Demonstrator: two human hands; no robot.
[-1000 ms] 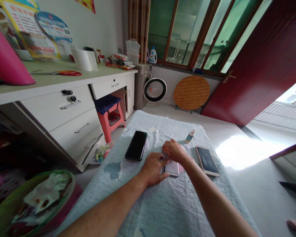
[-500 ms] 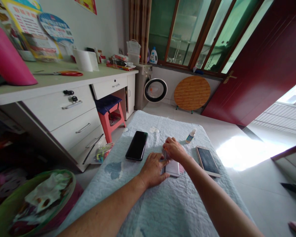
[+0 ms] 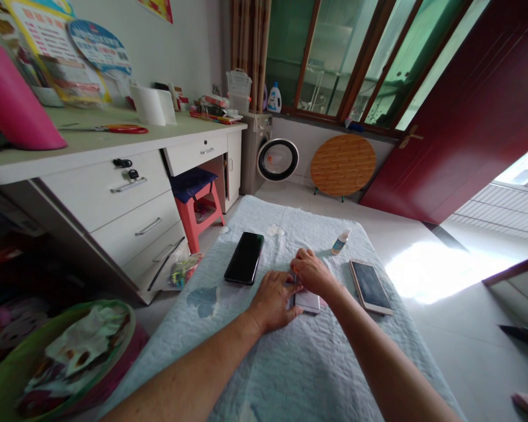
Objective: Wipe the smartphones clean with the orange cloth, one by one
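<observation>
Phone (image 3: 307, 302); left hand (image 3: 273, 301) half-open, touching it.

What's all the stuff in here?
device: 1, silver, under hands
dark phone: 1, black, cloth's left
pale phone: 1, gold, cloth's right
small bottle: 1, white, on cloth
cloth: 1, blue, below hands
desk: 1, white, left
flask: 1, pink, on desk
scissors: 1, red, on desk
stool: 1, coral, by desk
washing machine: 1, grey, far end
round board: 1, brown, far end
door: 1, red, right
window: 1, brown, far end
basket: 1, green, lower left
left hand: 1, bare, at device
right hand: 1, bare, at device
</observation>
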